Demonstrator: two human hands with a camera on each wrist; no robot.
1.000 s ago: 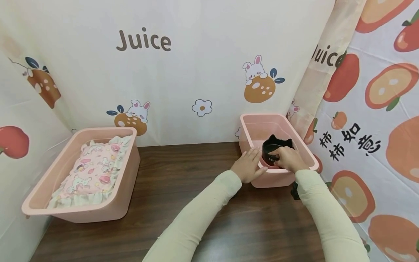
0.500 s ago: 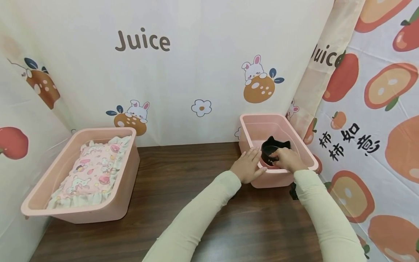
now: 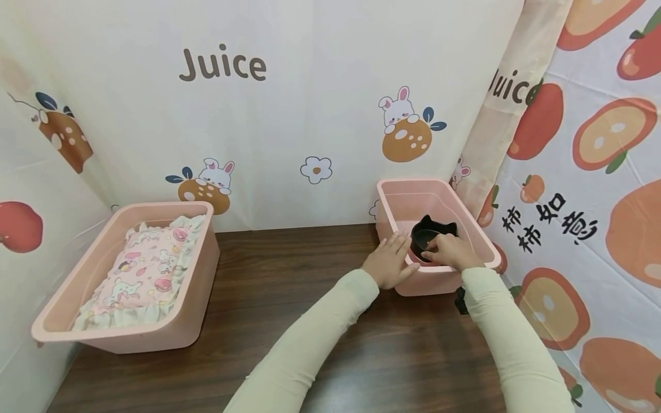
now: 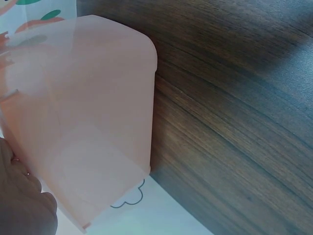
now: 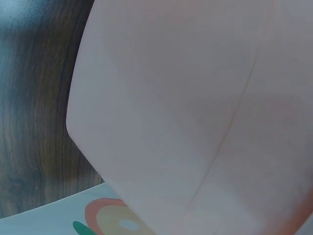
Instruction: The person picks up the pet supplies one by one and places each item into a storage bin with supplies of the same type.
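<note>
A black cat-eared bowl (image 3: 424, 234) sits inside the pink bin (image 3: 428, 282) at the right. Reaching over the bin's near right corner, my right hand (image 3: 452, 250) pinches the bowl's near rim, with thumb and forefinger close together; part of the bowl is hidden behind it. My left hand (image 3: 387, 264) rests on the bin's near left rim, its fingers straight and pointing away. In the left wrist view, the fingers (image 4: 19, 181) lie along the rim beside the bin's outer wall (image 4: 98, 112). Only the bin's outer wall (image 5: 161, 107) fills most of the right wrist view.
At the left stands a larger pink bin (image 3: 203, 281) holding a frilled pink cushion (image 3: 139, 269). Dark wood table (image 3: 289, 275) lies between the bins. A small black object (image 3: 461, 301) shows beside my right sleeve. Printed cloths (image 3: 320, 103) hang behind and at both sides.
The bowl has sunk slightly lower and shifted a little left in the bin, with my right hand following it. My left hand stays on the rim.
</note>
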